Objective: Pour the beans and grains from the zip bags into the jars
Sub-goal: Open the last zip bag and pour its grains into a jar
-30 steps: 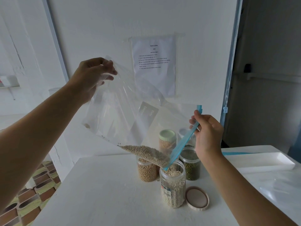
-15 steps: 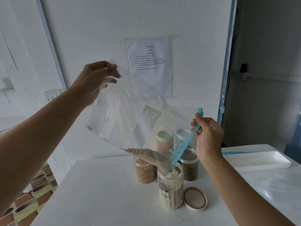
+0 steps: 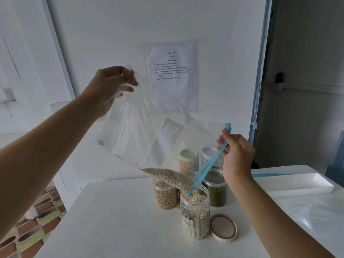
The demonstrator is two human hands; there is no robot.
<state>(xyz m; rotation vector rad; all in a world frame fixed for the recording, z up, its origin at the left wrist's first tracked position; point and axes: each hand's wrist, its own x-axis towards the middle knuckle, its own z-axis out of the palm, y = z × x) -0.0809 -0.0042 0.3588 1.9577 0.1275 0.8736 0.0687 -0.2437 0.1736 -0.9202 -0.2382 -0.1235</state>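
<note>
**Now mid-pour above the open jar (image 3: 195,215)**

Head view. Clear zip bag (image 3: 141,131) held slanted in the air over the open jar, closed end high to the left, mouth low. Left hand (image 3: 111,88) up and to the left of the jar, thumb and fingertips pressed together on the bag's raised corner, pinching the film. Right hand (image 3: 236,155) up and to the right of the jar, thumb and curled fingers pinching the blue zip strip (image 3: 210,164) near its upper end. Lower end of the strip dipping into the jar's mouth. Pale grains (image 3: 167,175) gathered in the bag's lowest corner, right at the jar's rim, a few strays higher up the film.

Jar upright on the white table (image 3: 111,220), filled nearly to the top with the same grains, label on its front. Beige lid (image 3: 223,227) flat on the table just right of the jar.

Just behind the jar to the left, lidless soybean jar (image 3: 165,194); behind to the right, lidless mung bean jar (image 3: 216,190). Farther behind, green-lidded jar (image 3: 189,161) and white-lidded jar (image 3: 209,153), seen through the bag. White tray (image 3: 297,185) well to the right of the jar. Printed sheet (image 3: 173,77) on the wall above and behind it.
</note>
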